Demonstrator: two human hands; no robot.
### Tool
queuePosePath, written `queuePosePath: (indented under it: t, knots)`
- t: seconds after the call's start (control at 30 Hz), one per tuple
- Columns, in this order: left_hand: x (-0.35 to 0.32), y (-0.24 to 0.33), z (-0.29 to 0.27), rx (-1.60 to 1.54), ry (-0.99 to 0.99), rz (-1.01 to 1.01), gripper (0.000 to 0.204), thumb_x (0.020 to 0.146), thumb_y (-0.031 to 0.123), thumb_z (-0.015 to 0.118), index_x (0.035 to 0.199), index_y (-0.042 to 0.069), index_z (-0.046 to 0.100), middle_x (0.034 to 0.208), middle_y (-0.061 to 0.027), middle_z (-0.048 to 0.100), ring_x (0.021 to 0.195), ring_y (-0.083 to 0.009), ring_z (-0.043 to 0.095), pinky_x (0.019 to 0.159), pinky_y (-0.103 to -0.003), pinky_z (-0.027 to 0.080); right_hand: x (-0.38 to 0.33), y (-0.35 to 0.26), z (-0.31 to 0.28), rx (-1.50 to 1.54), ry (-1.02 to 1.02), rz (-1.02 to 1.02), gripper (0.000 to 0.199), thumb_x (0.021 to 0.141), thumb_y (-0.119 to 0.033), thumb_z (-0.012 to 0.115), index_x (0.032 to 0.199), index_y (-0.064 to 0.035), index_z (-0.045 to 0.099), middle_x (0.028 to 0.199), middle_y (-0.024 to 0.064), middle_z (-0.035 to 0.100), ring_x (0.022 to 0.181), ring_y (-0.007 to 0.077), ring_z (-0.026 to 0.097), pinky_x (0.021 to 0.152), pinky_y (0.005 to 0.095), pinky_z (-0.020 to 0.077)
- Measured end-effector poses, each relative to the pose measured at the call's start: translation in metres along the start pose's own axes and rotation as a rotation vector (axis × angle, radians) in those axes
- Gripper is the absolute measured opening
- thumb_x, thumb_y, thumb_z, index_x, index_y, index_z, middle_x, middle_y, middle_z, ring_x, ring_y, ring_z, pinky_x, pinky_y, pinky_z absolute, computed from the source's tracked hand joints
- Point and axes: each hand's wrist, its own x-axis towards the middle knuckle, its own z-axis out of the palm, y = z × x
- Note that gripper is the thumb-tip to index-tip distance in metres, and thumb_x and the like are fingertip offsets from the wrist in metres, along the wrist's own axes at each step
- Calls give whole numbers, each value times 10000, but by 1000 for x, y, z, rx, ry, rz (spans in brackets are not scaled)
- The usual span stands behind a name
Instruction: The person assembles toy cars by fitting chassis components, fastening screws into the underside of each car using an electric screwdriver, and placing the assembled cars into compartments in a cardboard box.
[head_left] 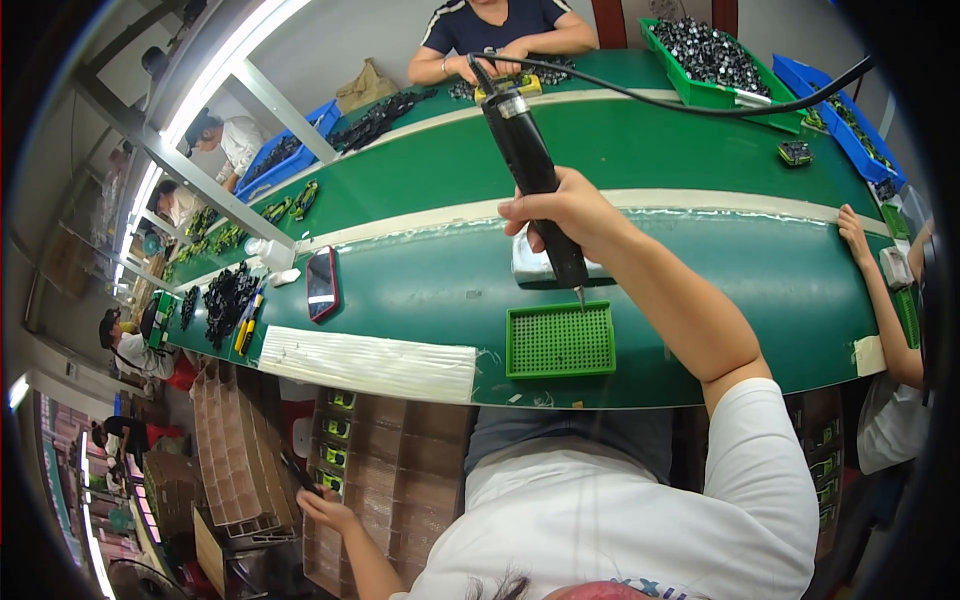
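Note:
My right hand (572,212) is wrapped round a black electric screwdriver (522,140), whose cable leads from its top toward the upper right. The tool points downward, and its thin bit ends at the far edge of a small green perforated tray (511,345); whether it touches is unclear. Down at the lower left, my left hand (328,512) pinches a slim black object (300,473) beside a cardboard box with compartments (375,450). Several green-and-black parts (337,430) sit in that box's left column. Behind the screwdriver lies a pale block (533,262), partly hidden.
A phone (322,284), yellow-handled tools (246,325) and a pile of black parts (230,303) lie on the green bench's left. A white ribbed sheet (365,362) runs along the front edge. Across sits a person (500,30); another person's arm (880,290) reaches in at right.

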Motion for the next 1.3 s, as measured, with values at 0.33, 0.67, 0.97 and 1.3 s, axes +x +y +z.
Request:
queuePosePath:
  t: [0.33,0.67,0.97,1.3]
  knots:
    - [-13,147,195,-300,-451,597,415,1014,387,348,1130,6,464,988,-114,564,834,-172,560,684,-280,469,0,-2,-8,-7,5,6,293,714,-138,768,857,-23,539,721,110,630,466,113,543,437,231,434]
    - [-11,213,392,-434,-707,345,354,1000,372,424,987,36,531,791,-52,555,657,-123,521,585,-244,446,3,13,-12,12,11,-52,462,694,-132,763,1010,88,507,701,117,656,459,134,572,386,255,455]
    - [-9,146,485,-334,-856,-202,507,979,501,374,851,38,537,671,-16,514,505,-94,454,418,-210,314,13,-3,-20,153,20,-98,268,675,-12,749,847,40,551,659,160,651,457,182,606,403,301,495]
    - [-38,139,480,-351,-956,-112,467,975,485,414,831,51,511,645,-24,514,486,-96,472,421,-212,354,6,8,-27,125,42,-18,374,682,-75,761,936,23,505,678,142,648,431,165,576,400,288,478]
